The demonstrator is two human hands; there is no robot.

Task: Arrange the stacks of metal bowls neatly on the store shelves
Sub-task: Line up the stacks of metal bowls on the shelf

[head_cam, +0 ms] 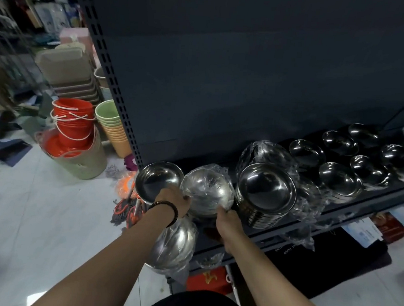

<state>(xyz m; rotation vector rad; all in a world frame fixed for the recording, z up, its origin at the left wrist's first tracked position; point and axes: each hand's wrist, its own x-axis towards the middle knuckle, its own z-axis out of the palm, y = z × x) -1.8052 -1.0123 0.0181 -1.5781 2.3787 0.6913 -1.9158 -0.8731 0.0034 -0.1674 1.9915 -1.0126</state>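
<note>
A plastic-wrapped stack of metal bowls (206, 189) stands at the left end of the dark shelf (352, 210). My left hand (173, 198) grips its left side and my right hand (229, 216) grips its right side. An unwrapped bowl stack (157, 180) sits at the shelf's left corner, touching my left hand. A wider stack of bowls (266, 192) stands just right of my right hand. Several more bowl stacks (340, 179) line the shelf toward the right. Another wrapped bowl stack (176, 243) lies on the lower shelf under my left wrist.
The tall dark back panel (227, 69) rises behind the bowls. Left of the shelf, on the white floor, stand orange buckets (73, 119), green and peach cups (111, 125) and beige trays (66, 67). Mops (128, 205) lie by the shelf corner. Price tags (365, 230) hang on the shelf edge.
</note>
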